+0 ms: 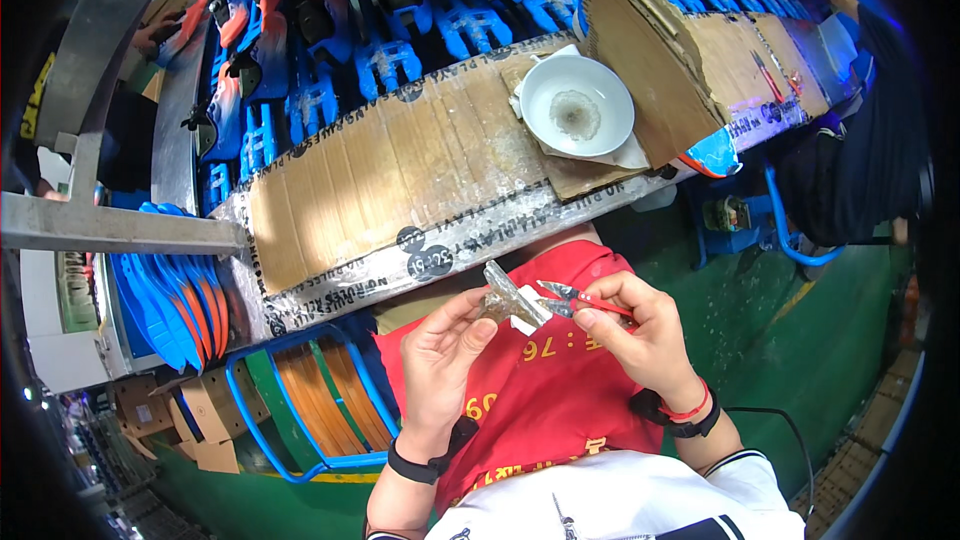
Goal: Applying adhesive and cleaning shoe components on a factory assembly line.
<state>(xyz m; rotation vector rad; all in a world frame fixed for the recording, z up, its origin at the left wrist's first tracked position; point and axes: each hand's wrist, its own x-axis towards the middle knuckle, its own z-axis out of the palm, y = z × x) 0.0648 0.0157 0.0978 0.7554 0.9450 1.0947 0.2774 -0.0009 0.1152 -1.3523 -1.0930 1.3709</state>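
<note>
Above my lap, my left hand (442, 360) pinches a small crumpled piece of clear, greyish plastic with white bits at its edge (513, 302) between thumb and fingers. Exactly what the piece is cannot be made out. My right hand (645, 335) is closed around red-handled thread snips (602, 306). Their two pointed blades stand apart and point left, close beside the plastic piece; whether they touch it is unclear. Below both hands lies the red apron (560, 380) over my lap.
Cardboard (400, 175) covers the bench ahead. On it stand a white bowl (577, 106) with a greyish patch inside and an upright cardboard flap (645, 60). Blue swim fins (390, 60) line the back; more fins (165, 300) are stacked left. A blue-framed stool (300, 400) stands below the bench.
</note>
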